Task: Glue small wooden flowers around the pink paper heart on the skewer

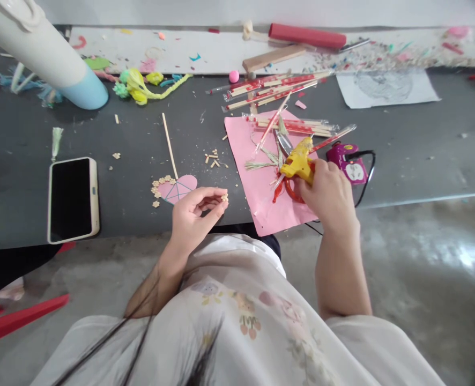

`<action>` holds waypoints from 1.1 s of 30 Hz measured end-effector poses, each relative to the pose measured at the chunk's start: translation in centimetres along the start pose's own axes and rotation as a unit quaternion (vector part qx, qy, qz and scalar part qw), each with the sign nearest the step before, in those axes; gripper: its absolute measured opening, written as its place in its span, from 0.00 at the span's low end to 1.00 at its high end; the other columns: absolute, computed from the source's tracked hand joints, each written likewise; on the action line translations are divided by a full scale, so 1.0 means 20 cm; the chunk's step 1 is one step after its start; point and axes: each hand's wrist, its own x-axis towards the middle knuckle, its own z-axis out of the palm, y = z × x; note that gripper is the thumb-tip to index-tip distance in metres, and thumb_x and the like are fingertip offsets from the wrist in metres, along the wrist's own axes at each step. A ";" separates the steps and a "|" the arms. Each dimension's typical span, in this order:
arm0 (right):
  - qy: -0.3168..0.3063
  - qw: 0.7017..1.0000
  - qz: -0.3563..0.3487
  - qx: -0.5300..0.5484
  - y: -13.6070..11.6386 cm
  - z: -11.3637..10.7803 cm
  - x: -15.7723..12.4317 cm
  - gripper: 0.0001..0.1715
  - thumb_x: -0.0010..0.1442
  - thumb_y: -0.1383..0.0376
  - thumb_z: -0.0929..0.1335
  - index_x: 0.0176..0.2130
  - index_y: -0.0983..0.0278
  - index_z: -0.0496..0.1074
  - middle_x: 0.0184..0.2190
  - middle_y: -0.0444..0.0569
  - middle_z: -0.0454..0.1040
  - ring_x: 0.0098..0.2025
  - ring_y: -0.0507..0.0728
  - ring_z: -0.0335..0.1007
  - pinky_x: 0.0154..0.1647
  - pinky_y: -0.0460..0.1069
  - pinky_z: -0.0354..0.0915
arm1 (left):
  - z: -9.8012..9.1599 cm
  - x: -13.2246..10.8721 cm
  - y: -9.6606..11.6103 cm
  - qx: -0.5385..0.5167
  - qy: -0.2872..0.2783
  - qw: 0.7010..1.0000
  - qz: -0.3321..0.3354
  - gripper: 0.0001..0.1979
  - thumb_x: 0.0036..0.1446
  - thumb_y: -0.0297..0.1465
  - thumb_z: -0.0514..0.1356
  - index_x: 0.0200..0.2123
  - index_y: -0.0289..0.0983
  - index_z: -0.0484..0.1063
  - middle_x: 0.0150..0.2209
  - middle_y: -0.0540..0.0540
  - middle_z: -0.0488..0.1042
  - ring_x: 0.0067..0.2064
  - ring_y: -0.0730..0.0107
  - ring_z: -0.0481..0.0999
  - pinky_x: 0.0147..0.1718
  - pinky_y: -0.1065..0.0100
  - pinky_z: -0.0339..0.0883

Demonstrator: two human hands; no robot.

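Note:
Between thumb and fingertips, my left hand (197,214) pinches a small flower-shaped cluster of wooden bits (224,198). My right hand (329,190) grips a yellow glue gun (301,160) above a pink sheet (243,145), its nozzle side hard to make out. Left of my left hand lies a pink paper heart (187,183) crossed by dark lines. A wooden stick (168,142) extends from its top, and little wooden flowers (156,187) line its left edge. Short cut stick pieces (213,158) lie on the grey table between the heart and the sheet. Red-handled scissors (294,191) sit partly hidden under the glue gun.
Wrapped chopsticks (269,88) lie behind and on the pink sheet. A purple device with a black cable (348,161) stands right of my right hand. At left are a phone (72,198) and a white-and-blue bottle (60,59). A drawing (386,88) lies back right.

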 end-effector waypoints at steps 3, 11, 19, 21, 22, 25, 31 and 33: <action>0.030 0.999 -0.007 0.016 0.02 0.00 -0.03 0.25 0.60 0.62 0.65 0.55 0.71 0.68 0.46 0.67 0.74 0.48 0.71 0.72 0.48 0.61 0.67 | -0.01 0.00 0.00 -0.007 0.006 1.000 0.002 0.09 0.53 0.30 0.70 0.40 0.39 0.81 0.34 0.48 0.81 0.33 0.77 0.80 0.34 0.76 0.77; 0.171 0.935 0.107 0.292 0.10 0.01 -0.14 0.20 0.56 0.55 0.70 0.47 0.61 0.74 0.35 0.49 0.76 0.34 0.59 0.71 0.36 0.55 0.67 | -0.02 0.02 0.01 -0.041 0.009 0.999 0.010 0.10 0.50 0.30 0.71 0.38 0.39 0.81 0.35 0.48 0.81 0.33 0.76 0.80 0.34 0.75 0.77; 0.091 0.754 0.130 0.638 -0.01 -0.02 -0.24 0.07 0.53 0.62 0.74 0.33 0.62 0.78 0.17 0.40 0.61 0.19 0.49 0.53 0.19 0.49 0.49 | -0.03 0.03 0.01 -0.046 0.027 0.999 -0.008 0.10 0.48 0.31 0.73 0.36 0.39 0.81 0.35 0.47 0.80 0.31 0.77 0.79 0.36 0.73 0.78; 0.048 0.724 0.113 0.679 -0.03 -0.03 -0.27 0.06 0.55 0.61 0.74 0.32 0.61 0.77 0.19 0.42 0.62 0.19 0.49 0.54 0.18 0.49 0.49 | -0.03 0.02 0.01 -0.045 0.036 0.998 -0.015 0.11 0.47 0.32 0.73 0.36 0.39 0.81 0.35 0.47 0.81 0.32 0.76 0.79 0.36 0.73 0.78; 0.029 0.718 0.111 0.687 -0.04 -0.03 -0.28 0.07 0.55 0.60 0.74 0.33 0.62 0.78 0.20 0.42 0.62 0.19 0.49 0.55 0.17 0.48 0.50 | -0.03 0.02 0.01 -0.045 0.039 0.998 -0.016 0.11 0.47 0.32 0.73 0.36 0.39 0.81 0.35 0.47 0.81 0.32 0.76 0.79 0.36 0.73 0.78; -0.034 0.713 0.102 0.692 -0.07 -0.01 -0.32 0.12 0.56 0.58 0.74 0.38 0.63 0.78 0.22 0.43 0.65 0.19 0.49 0.58 0.15 0.47 0.54 | -0.04 0.03 0.02 -0.048 0.047 0.998 -0.020 0.10 0.47 0.31 0.73 0.36 0.39 0.82 0.34 0.48 0.81 0.32 0.76 0.80 0.36 0.73 0.79; -0.157 0.698 0.036 0.698 -0.16 0.03 -0.40 0.15 0.59 0.54 0.72 0.40 0.62 0.77 0.22 0.41 0.67 0.18 0.49 0.62 0.16 0.46 0.61 | -0.07 0.03 0.00 -0.070 0.058 0.996 -0.023 0.11 0.46 0.31 0.73 0.36 0.40 0.82 0.33 0.49 0.81 0.31 0.77 0.79 0.33 0.75 0.78; -0.195 0.689 0.024 0.698 -0.19 0.03 -0.42 0.17 0.59 0.51 0.71 0.38 0.62 0.76 0.22 0.42 0.67 0.18 0.49 0.62 0.16 0.46 0.63 | -0.07 0.02 -0.02 -0.082 0.059 0.995 -0.019 0.11 0.46 0.30 0.74 0.36 0.41 0.82 0.34 0.49 0.81 0.32 0.77 0.79 0.33 0.76 0.77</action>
